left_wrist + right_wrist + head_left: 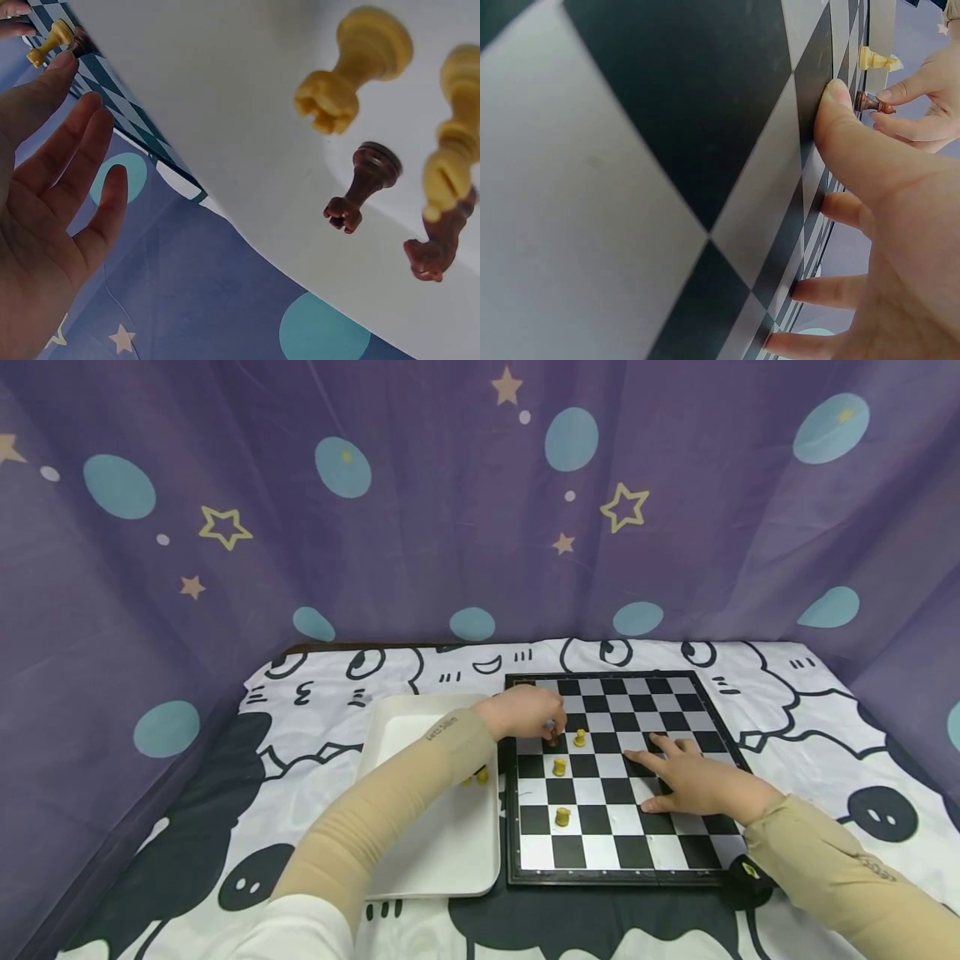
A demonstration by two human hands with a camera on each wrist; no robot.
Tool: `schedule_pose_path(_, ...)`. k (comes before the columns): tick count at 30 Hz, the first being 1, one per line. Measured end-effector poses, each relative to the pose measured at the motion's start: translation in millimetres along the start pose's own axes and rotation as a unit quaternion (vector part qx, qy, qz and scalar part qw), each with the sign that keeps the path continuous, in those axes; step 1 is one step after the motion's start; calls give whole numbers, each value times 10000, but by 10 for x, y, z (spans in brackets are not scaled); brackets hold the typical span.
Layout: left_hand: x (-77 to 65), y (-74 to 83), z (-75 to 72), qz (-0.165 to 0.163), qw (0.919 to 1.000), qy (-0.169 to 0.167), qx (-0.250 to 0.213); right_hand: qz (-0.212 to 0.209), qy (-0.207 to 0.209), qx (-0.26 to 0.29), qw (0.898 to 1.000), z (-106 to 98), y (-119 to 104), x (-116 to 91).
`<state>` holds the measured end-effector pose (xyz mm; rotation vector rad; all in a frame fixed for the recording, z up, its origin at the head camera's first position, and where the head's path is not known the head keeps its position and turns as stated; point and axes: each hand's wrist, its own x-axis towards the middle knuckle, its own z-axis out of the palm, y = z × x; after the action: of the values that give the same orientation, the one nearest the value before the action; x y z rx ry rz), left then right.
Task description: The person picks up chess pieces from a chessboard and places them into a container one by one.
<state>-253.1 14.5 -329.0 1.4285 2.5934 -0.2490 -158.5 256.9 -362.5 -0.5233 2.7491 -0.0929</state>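
My left hand [523,712] reaches over the left edge of the chessboard [600,876] and pinches a dark brown chess piece [875,103] between thumb and fingers. The piece is upright, its base close over the board's left squares; fingers partly cover its top. Three yellow chess pieces stand on the board's left side: one [580,737] beside the brown piece, another [559,767] a little nearer, the third [562,817] toward the front. My right hand [693,783] rests on the right half of the board, fingers spread and fingertips touching the squares.
A white tray [427,868] lies left of the board, partly under my left forearm. In it lie a yellow rook [356,64], a brown rook [364,184], a yellow bishop [452,146] and a brown knight [435,247]. A purple curtain [420,527] hangs behind the patterned cloth.
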Motion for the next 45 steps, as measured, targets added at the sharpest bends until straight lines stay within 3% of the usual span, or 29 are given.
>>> schedule_pose_path(15, -49, 0, -2, 41, 9999, 102, -120, -33, 37, 38, 10000, 16, -9, -6)
schedule_pose_path(23, -67, -52, -66, 116, 9992, 329, -168, 6, 45, 48, 10000, 20, -5, -7)
schedule_pose_path(45, -309, -85, -138, 188, 9968, 680, -367, 41, 11, 3, 10000, 23, -2, -6)
